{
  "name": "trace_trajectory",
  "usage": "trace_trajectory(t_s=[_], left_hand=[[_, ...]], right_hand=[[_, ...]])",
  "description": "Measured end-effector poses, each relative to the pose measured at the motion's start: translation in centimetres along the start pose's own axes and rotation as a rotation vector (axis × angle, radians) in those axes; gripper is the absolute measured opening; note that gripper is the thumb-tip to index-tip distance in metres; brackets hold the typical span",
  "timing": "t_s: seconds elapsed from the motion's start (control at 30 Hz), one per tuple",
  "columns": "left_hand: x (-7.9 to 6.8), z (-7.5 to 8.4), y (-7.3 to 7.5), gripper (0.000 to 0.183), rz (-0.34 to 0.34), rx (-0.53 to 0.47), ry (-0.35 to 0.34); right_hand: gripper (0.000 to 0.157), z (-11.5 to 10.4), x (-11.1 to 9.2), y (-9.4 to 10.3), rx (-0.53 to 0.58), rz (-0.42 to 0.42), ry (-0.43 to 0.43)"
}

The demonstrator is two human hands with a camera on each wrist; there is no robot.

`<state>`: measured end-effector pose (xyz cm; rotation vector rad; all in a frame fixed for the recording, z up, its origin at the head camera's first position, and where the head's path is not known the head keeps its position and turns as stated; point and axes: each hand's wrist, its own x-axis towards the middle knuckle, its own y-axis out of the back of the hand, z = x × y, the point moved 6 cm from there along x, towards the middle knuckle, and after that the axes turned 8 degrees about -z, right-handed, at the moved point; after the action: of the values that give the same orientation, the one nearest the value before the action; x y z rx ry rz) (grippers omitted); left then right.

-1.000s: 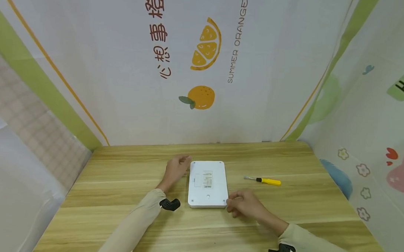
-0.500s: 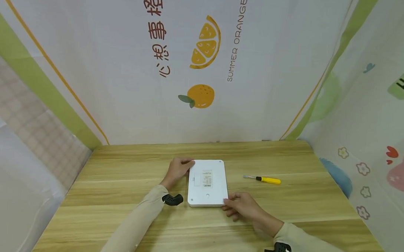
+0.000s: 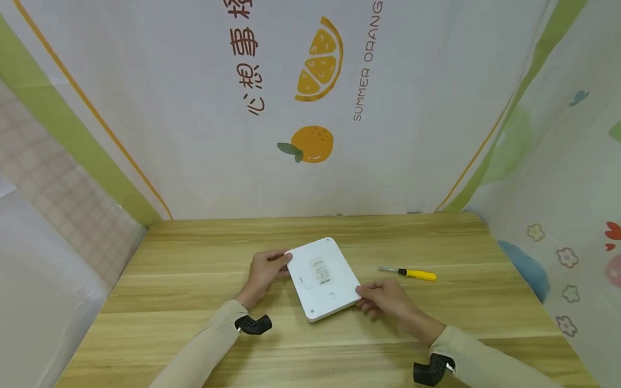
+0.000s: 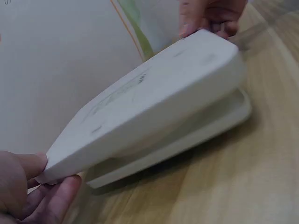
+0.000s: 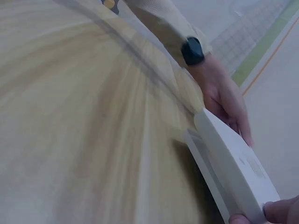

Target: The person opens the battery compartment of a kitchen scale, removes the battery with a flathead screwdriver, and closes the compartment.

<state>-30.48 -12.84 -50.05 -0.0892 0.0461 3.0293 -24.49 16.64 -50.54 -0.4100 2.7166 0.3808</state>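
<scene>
A flat white kitchen scale point(image 3: 324, 279), underside up, lies turned at an angle between both hands. Its underside shows a printed label, a battery cover and corner screws. My left hand point(image 3: 263, 272) pinches the far left corner, thumb on top and fingers below. At the near right corner, my right hand point(image 3: 389, 299) grips the edge the same way. In the left wrist view a thinner plate point(image 4: 182, 154) sits under the scale's body point(image 4: 154, 93), with a gap between them. Whether that plate touches the table cannot be told.
A screwdriver point(image 3: 418, 275) with a yellow handle lies on the wooden table point(image 3: 195, 258), right of the scale. A white printed curtain point(image 3: 395, 134) hangs behind the table, and another printed cloth point(image 3: 598, 187) borders the right side.
Both hands have taken hold of the scale at opposite corners. The scale has turned counterclockwise from square to slanted. The screwdriver has stayed on the table.
</scene>
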Motion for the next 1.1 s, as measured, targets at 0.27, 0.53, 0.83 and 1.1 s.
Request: trace_trajectory(t_s=[0.27, 0.53, 0.83, 1.1], left_hand=[[-2.5, -0.6, 0.2, 0.029, 0.069, -0.212, 0.05], [-4.5, -1.4, -0.8, 0.017, 0.049, -0.327, 0.134], [-5.8, -2.1, -2.1, 0.016, 0.017, -0.365, 0.16], [-6.4, -2.9, -1.9, 0.02, 0.027, -0.313, 0.166]], right_hand=[[0.031, -2.8, 2.2, 3.4, -0.059, 0.048, 0.048], [0.035, -4.8, 6.3, 5.3, -0.128, 0.039, 0.069], [0.043, -6.1, 9.8, 5.8, -0.286, 0.078, 0.082], [0.037, -5.0, 11.8, 5.2, -0.277, 0.071, 0.08]])
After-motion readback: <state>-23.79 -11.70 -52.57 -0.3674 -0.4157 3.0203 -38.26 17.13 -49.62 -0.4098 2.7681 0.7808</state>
